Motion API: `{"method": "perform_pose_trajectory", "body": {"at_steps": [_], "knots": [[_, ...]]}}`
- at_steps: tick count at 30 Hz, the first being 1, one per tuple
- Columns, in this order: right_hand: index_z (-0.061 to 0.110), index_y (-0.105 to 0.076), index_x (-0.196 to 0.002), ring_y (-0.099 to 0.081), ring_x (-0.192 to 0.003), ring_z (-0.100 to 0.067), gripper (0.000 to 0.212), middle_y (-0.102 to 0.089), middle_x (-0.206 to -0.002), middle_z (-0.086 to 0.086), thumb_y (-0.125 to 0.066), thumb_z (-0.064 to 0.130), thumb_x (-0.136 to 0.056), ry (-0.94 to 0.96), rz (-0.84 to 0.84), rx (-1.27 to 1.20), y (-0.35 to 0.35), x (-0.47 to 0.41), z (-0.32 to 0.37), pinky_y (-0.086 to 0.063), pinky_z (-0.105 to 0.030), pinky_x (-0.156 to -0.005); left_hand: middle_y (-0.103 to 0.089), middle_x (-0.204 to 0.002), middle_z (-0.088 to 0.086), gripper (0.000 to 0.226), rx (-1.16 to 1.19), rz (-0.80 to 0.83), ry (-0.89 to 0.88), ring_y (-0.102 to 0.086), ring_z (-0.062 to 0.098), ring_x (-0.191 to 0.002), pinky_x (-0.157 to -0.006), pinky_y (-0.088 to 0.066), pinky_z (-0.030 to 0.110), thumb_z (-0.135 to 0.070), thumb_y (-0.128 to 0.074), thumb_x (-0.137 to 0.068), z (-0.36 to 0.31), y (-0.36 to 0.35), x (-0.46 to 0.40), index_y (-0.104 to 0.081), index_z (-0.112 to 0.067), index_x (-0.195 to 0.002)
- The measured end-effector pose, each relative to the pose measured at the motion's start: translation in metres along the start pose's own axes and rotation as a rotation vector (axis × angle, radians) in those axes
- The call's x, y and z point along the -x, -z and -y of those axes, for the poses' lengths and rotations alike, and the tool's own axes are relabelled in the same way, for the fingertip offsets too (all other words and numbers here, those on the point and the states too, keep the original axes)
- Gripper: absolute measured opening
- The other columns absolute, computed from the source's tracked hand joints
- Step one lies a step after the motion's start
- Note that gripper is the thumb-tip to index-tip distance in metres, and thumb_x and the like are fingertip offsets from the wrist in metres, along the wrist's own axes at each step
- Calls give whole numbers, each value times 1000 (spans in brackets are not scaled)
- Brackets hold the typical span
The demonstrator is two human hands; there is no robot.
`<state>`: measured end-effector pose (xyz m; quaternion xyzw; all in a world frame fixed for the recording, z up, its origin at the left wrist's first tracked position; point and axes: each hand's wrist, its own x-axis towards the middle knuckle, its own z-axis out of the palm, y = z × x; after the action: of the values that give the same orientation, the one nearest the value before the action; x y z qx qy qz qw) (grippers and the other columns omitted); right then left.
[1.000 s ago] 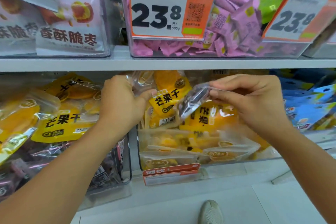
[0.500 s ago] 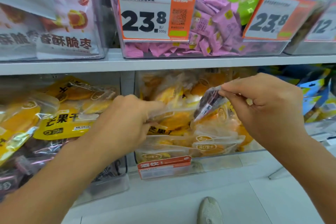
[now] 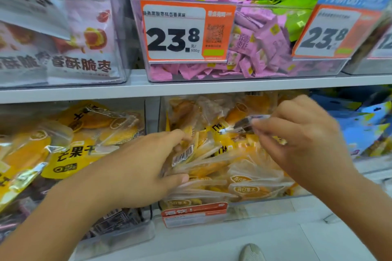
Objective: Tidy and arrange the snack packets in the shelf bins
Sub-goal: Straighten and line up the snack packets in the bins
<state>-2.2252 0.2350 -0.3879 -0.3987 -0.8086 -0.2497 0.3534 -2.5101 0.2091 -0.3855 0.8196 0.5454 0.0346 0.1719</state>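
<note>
Left hand [image 3: 135, 167]: your grip is clamped on a bundle of yellow mango packets [image 3: 191, 154], thumb below, fingers on top.
Right hand [image 3: 301, 140]: your fingertips pinch one small dark packet [image 3: 244, 125], just above the pile.
Mango packets: in the clear centre bin [image 3: 265, 205] on the lower shelf.
Upper shelf [image 3: 191, 87]: bin of pink packets [image 3: 265, 48] behind a 23.8 price tag [image 3: 184, 32].
</note>
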Motion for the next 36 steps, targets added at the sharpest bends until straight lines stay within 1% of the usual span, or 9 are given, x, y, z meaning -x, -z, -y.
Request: {"method": "perform_pose_trajectory", "body": {"at_steps": [5, 9, 14, 18, 21, 26, 31, 34, 36], "knots": [[32, -77, -99, -54, -71, -2, 32, -55, -79, 17, -69, 42, -69, -261, 655, -243, -14, -15, -3, -51, -27, -66, -17, -141, -47, 92, 172, 34, 6, -13, -21, -128, -110, -15, 24, -97, -8, -64, -6, -1, 8, -11, -62, -149], [41, -74, -104, -60, -84, 0, 35, -65, -92, 17, -79, 18, -77, -239, 758, -475, -2, -39, -3, -43, -13, -68, -33, -137, -36, 83, 184, -76, 8, -16, -16, -113, -99, -16, 17, -84, 2, -77, -20, -10, 12, -17, -53, -152], [44, -51, -141, -43, -131, 1, 78, -46, -146, 20, -82, 12, -77, 63, 984, -440, -30, -85, 20, -36, -13, -106, -63, -125, -26, 39, 40, -384, -124, -56, 0, -117, -117, -28, 45, -54, -40, -95, -23, -28, 8, -56, -46, -130], [43, -45, -145, -45, -132, -5, 82, -46, -148, 17, -78, 16, -75, 254, 1194, -303, -49, -98, 38, -39, -26, -110, -75, -104, -16, 18, 159, -522, -213, -66, 2, -98, -85, -60, 39, -31, -62, -87, -19, -32, 13, -79, -33, -92], [42, -46, -144, -51, -126, -6, 78, -52, -143, 16, -78, 28, -75, 362, 1244, -308, -48, -102, 45, -44, -31, -106, -75, -100, -14, 14, 166, -495, -152, -59, 1, -107, -74, -62, 38, -28, -65, -83, -18, -31, 16, -79, -30, -79], [37, -49, -144, -43, -135, -5, 74, -46, -149, 15, -79, 45, -77, 280, 1240, -342, -52, -108, 37, -37, -30, -113, -70, -117, -20, 12, 158, -418, -44, -61, 4, -112, -91, -55, 36, -33, -69, -91, -16, -23, 17, -80, -37, -96], [30, -52, -139, -56, -115, -18, 52, -60, -129, 4, -65, 36, -89, 425, 1158, -182, -73, -93, 54, -49, -39, -97, -73, -105, -16, 14, 134, -448, -55, -65, 7, -102, -87, -57, 38, -35, -75, -86, -13, -21, 16, -80, -35, -100], [35, -61, -85, -62, -82, -22, 14, -69, -92, -1, -57, 28, -96, 332, 1103, -336, -74, -95, 55, -52, -45, -77, -71, -109, -18, 30, 81, -527, -100, -65, 6, -101, -85, -59, 38, -38, -80, -82, -9, -25, 17, -74, -34, -111], [41, -46, -64, -56, -65, -22, 42, -64, -72, -4, -56, 15, -95, 265, 1015, -401, -70, -95, 51, -50, -45, -67, -71, -109, -14, 23, 67, -585, -182, -66, 9, -99, -82, -59, 37, -41, -71, -88, -12, -24, 19, -72, -30, -108]]}}
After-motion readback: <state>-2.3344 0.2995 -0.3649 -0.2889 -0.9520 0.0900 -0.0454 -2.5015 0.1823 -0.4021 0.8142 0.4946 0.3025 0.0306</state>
